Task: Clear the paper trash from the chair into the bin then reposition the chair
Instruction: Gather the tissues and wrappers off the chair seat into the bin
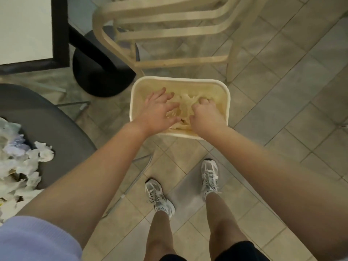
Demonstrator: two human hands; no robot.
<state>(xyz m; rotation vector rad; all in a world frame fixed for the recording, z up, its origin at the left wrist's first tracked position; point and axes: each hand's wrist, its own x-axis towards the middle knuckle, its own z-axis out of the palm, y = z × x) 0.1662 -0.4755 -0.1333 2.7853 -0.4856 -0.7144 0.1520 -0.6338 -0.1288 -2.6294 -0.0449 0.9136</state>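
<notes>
Head view: over the bin (227, 102), left hand (158, 112) spreads wide; right hand (205, 115) clutches crumpled paper (183, 105).

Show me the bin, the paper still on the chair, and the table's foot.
bin (228, 102): head view, right rim.
paper (28, 162): head view, middle of the pile.
table foot (88, 72): head view, black round base.

We saw a cream bin (133, 102), crumpled white paper (26, 166) on a dark grey chair (62, 129), beige floor tiles (282, 110), white-and-grey sneakers (209, 178) and a lilac sleeve (35, 240).
</notes>
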